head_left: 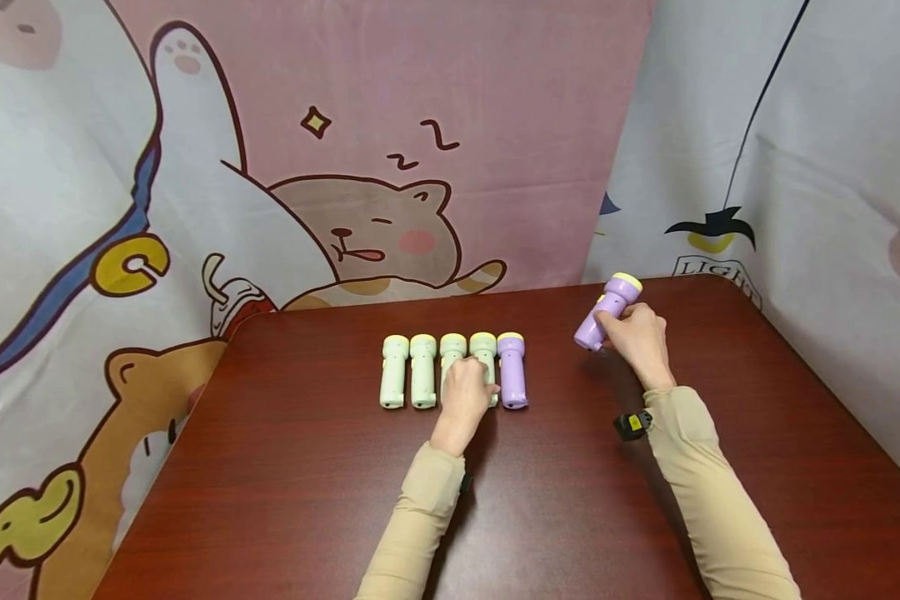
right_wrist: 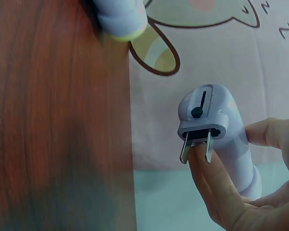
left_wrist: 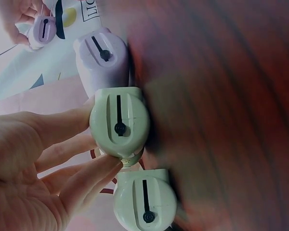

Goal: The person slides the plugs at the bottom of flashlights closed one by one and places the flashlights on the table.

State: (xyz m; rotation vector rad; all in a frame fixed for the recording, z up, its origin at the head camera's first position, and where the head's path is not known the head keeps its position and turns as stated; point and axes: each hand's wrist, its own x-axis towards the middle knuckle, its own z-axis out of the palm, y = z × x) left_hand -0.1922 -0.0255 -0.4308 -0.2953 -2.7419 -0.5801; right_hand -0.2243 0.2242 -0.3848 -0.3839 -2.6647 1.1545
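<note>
Several light green flashlights with yellow rims stand side by side in a row, among them a green flashlight (head_left: 423,372) left of my left hand (head_left: 467,385). That hand pinches the rightmost green flashlight (left_wrist: 119,118) between thumb and fingers. Just right of it is a purple flashlight (head_left: 512,372) at the row's end. Off to the right, my right hand (head_left: 637,337) grips another purple flashlight (head_left: 607,310), tilted and raised above the table. Two metal plug prongs (right_wrist: 209,147) stick out of its tail, below a black slider (right_wrist: 197,112).
The dark red-brown wooden table (head_left: 307,500) lies under both hands. Behind and beside it hangs a cloth backdrop (head_left: 555,150) with cartoon animals, meeting the table's far edge. A black wrist camera (head_left: 632,426) sits on the right wrist.
</note>
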